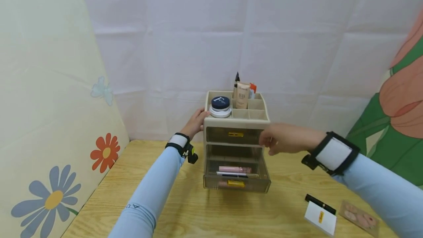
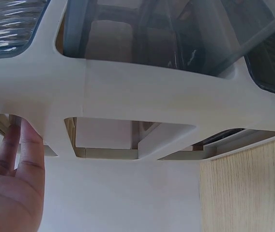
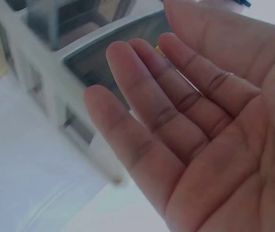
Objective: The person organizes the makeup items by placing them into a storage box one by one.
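Observation:
A cream makeup organizer (image 1: pixel 237 121) with smoky drawers stands on the table. Its lower drawer (image 1: pixel 211 182) is pulled out, showing a pink tube (image 1: pixel 231 169) and slim sticks inside. The upper drawer (image 1: pixel 218 135) is closed. My left hand (image 1: pixel 195 122) rests at the organizer's left side; in the left wrist view its straight fingers (image 2: pixel 30 150) reach into a side cutout. Before the right end of the upper drawer is my right hand (image 1: pixel 281 139), fingers loosely bent and palm bare in the right wrist view.
On top sit a navy-lidded compact (image 1: pixel 220 102) over a white round case (image 1: pixel 220 112), a BB cream tube (image 1: pixel 242 95) and a black-tipped pen (image 1: pixel 237 80). At the front right lie a white box (image 1: pixel 320 216), a black stick (image 1: pixel 320 204) and a flat palette (image 1: pixel 359 217).

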`<state>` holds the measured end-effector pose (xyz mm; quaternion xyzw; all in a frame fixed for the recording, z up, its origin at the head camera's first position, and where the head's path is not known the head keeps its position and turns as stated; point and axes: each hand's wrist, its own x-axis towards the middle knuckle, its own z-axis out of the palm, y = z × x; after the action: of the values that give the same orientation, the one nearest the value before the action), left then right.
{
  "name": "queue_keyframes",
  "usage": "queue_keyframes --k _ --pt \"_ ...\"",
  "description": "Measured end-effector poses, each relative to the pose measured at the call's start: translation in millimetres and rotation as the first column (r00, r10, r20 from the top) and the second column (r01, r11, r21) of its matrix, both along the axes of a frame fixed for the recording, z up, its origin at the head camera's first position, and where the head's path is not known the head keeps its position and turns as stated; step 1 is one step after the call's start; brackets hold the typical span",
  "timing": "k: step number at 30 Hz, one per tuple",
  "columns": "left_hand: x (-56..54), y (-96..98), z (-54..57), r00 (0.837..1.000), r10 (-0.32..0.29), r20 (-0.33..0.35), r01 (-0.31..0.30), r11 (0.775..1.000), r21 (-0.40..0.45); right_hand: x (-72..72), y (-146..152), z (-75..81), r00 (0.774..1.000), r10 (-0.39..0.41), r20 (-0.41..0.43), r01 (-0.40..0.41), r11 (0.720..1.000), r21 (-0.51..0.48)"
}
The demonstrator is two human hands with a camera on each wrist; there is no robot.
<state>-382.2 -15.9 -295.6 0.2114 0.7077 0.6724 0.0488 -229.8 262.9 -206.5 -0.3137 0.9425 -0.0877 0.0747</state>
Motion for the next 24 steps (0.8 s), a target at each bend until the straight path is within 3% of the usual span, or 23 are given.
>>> queue_keyframes --k 12,15,20,24 --pt "0.6 -4.4 -0.5 1.0 0.016 0.0 -0.016 1.0 0.006 14.4 68 -21.3 0.993 -0.12 -0.008 0.12 0.992 -0.041" --pt "1.7 -3.7 0.5 1.0 0.007 -0.003 -0.007 1.0 0.008 17.4 88 -35.1 0.99 -0.144 -0.007 0.143 0.988 -0.066" --pt "2.0 -4.1 1.3 1.0 0.004 -0.003 -0.004 1.0 0.013 19.9 116 -65.4 0.975 -0.191 0.116 0.206 0.969 -0.135" --pt "2.5 -4.5 1.4 1.0 0.0 0.006 0.0 1.0 0.008 21.1 132 -92.2 0.955 -0.231 0.188 0.258 0.957 -0.134"
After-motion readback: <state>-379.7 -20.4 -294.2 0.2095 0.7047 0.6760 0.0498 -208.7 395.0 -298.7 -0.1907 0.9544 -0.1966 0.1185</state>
